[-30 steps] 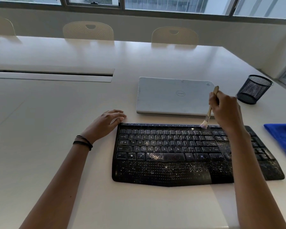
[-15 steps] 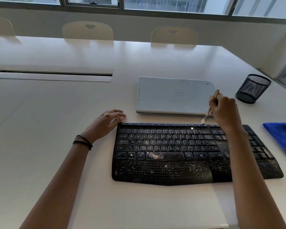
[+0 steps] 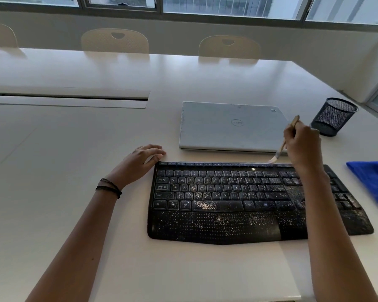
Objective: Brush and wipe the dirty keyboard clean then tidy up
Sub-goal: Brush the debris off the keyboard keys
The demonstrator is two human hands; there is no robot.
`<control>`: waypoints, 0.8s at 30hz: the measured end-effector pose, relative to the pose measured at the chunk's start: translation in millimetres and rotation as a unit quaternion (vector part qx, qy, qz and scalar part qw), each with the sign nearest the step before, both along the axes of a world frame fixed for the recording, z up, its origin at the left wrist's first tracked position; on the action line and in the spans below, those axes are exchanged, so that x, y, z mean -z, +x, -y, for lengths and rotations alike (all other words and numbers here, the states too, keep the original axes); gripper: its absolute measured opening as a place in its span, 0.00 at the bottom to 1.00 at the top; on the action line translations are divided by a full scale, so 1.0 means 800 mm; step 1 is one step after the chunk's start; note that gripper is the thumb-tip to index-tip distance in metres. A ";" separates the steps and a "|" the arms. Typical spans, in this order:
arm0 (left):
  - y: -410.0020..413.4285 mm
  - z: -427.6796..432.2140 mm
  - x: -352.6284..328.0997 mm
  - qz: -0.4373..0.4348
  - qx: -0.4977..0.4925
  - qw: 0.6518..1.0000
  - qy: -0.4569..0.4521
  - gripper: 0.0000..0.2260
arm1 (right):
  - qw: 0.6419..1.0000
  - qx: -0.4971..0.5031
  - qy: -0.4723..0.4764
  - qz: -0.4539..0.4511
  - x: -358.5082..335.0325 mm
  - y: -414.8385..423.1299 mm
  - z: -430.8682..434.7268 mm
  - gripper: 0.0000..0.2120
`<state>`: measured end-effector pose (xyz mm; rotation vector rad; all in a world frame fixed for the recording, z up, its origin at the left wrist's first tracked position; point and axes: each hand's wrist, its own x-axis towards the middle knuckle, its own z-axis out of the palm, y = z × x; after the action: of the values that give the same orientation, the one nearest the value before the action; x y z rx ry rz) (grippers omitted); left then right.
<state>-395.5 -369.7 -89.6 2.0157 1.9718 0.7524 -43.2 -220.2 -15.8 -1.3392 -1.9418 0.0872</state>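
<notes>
A black keyboard (image 3: 227, 199) with white crumbs and dust over its keys and palm rest lies on the white table (image 3: 52, 192). My right hand (image 3: 303, 147) grips a small wooden-handled brush (image 3: 280, 149), whose pale bristles touch the keyboard's top edge right of centre. My left hand (image 3: 140, 162) rests with relaxed fingers against the keyboard's top left corner. My right forearm covers part of the number pad. A blue cloth (image 3: 373, 184) lies to the right of the keyboard, partly cut off by the frame.
A closed silver laptop (image 3: 229, 127) lies just behind the keyboard. A black mesh pen cup (image 3: 333, 116) stands at the right rear. A cable slot (image 3: 68, 98) runs across the table at left. Chairs (image 3: 115, 41) line the far side.
The brush tip has swept from the function-key row up to the keyboard's top edge, then slightly further left. My left hand has stayed put.
</notes>
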 end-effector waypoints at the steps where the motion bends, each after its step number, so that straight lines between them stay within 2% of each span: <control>1: 0.000 0.000 0.000 0.001 0.000 1.000 0.000 0.13 | 1.000 0.015 0.011 0.000 -0.001 0.001 0.000 0.14; 5: 0.000 0.000 0.000 0.002 0.002 1.000 0.000 0.13 | 1.000 -0.005 0.023 -0.016 -0.001 0.003 0.000 0.15; 7: 0.000 0.000 0.000 0.002 0.002 1.000 0.001 0.13 | 1.000 -0.019 0.022 0.004 -0.001 0.002 0.001 0.15; 11: 0.001 0.000 0.000 0.005 -0.001 1.000 0.000 0.13 | 0.999 -0.002 0.017 0.037 0.001 0.005 0.001 0.16; 18: 0.000 -0.001 -0.001 0.008 -0.001 1.000 -0.004 0.13 | 1.000 -0.012 0.025 0.014 -0.003 0.008 0.007 0.17; 24: 0.000 0.000 0.000 0.004 0.001 1.000 -0.006 0.13 | 0.999 -0.002 0.015 0.038 -0.002 0.011 0.008 0.16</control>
<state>-395.7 -369.9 -89.8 2.0049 1.9661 0.7454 -34.3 -226.6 -14.1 -1.3352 -2.0017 0.0087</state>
